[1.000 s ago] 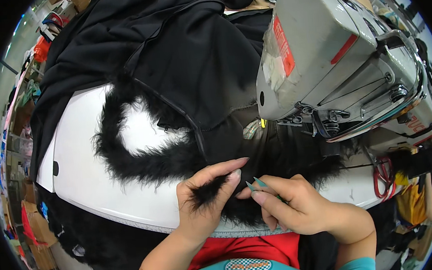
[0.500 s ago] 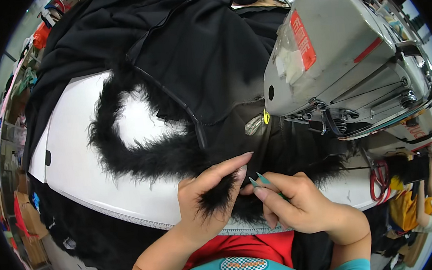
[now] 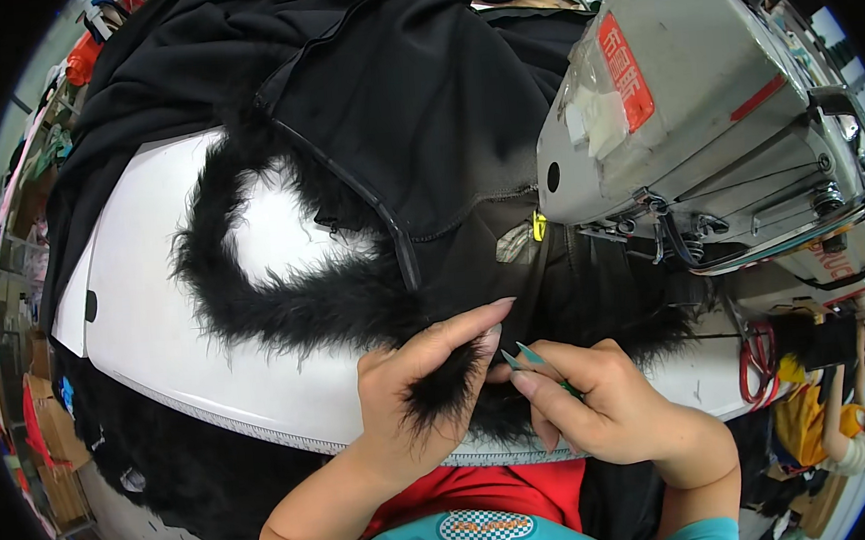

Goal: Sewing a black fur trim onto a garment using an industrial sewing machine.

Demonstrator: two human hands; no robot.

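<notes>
The left hand (image 3: 416,397) pinches the black fur trim (image 3: 285,305) at the near edge of the white sewing table (image 3: 157,339); the right hand (image 3: 603,409) is closed on green thread snips (image 3: 531,358), tips touching the fur, beside the grey sewing machine (image 3: 693,121)

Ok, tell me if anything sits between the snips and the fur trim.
Nothing visible does. The right hand holds the green snips with tips right at the black fur trim, which the left hand pinches beside them.
</notes>
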